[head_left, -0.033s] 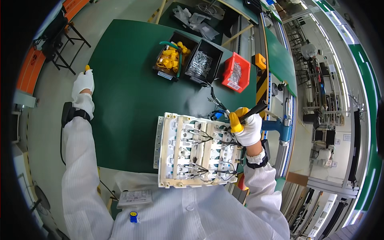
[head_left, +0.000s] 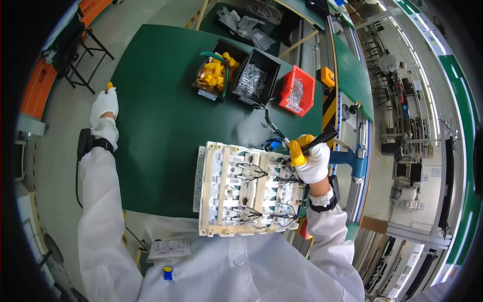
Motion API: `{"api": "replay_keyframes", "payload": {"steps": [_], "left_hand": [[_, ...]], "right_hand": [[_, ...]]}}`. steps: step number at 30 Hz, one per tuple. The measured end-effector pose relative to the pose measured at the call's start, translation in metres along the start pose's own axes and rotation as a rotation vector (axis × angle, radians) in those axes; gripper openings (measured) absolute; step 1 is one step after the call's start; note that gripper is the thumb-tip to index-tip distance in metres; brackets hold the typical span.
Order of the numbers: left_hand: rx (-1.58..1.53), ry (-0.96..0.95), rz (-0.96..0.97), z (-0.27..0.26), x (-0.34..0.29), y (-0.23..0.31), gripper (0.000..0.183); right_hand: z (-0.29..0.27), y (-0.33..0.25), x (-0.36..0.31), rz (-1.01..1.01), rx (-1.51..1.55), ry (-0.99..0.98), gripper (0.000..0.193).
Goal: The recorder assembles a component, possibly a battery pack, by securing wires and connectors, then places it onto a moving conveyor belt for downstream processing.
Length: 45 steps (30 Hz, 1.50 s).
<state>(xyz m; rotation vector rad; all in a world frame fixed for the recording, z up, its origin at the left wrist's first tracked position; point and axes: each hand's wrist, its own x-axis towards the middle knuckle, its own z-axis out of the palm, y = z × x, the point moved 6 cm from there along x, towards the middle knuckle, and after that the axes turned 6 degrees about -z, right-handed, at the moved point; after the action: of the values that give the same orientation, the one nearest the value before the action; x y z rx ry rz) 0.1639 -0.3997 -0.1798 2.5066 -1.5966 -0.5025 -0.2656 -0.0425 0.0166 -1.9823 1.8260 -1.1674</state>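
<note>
My left hand (head_left: 104, 106), in a white glove with yellow fingertips, rests at the left edge of the green table (head_left: 156, 116), a finger stretched forward and nothing seen in it. My right hand (head_left: 313, 162), gloved the same way, is closed around a black pen-shaped tool (head_left: 320, 140), whose far end points up and right. Its lower end is hidden by the fingers. Below and left of that hand sits a white plastic frame assembly (head_left: 251, 189) with cream strips, metal tabs and thin black wires. A bundle of dark wires (head_left: 271, 123) runs from beside my right fingers toward the bins.
Toward the back stand a black bin of yellow parts (head_left: 214, 75), a black bin of metal pins (head_left: 251, 80) and a red bin of similar pins (head_left: 297, 91). A blue power tool (head_left: 352, 162) is right of my right hand. A black stool (head_left: 83, 55) stands far left.
</note>
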Motion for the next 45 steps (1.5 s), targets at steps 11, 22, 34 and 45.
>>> {"api": "replay_keyframes", "payload": {"steps": [11, 22, 34, 45], "left_hand": [[-0.002, 0.009, 0.006, 0.008, 0.011, -0.003, 0.062], [0.025, 0.033, 0.021, 0.003, 0.005, -0.001, 0.063], [0.005, 0.024, 0.019, 0.015, 0.026, -0.008, 0.066], [0.025, 0.028, 0.017, 0.021, 0.030, -0.010, 0.066]], "right_hand": [[-0.009, -0.008, -0.042, 0.163, 0.466, 0.107, 0.014], [0.015, 0.023, -0.074, 0.659, 1.044, 0.100, 0.036], [-0.002, -0.021, -0.079, 0.257, 0.504, 0.087, 0.017], [-0.005, -0.028, -0.090, 0.243, 0.512, 0.264, 0.014]]}}
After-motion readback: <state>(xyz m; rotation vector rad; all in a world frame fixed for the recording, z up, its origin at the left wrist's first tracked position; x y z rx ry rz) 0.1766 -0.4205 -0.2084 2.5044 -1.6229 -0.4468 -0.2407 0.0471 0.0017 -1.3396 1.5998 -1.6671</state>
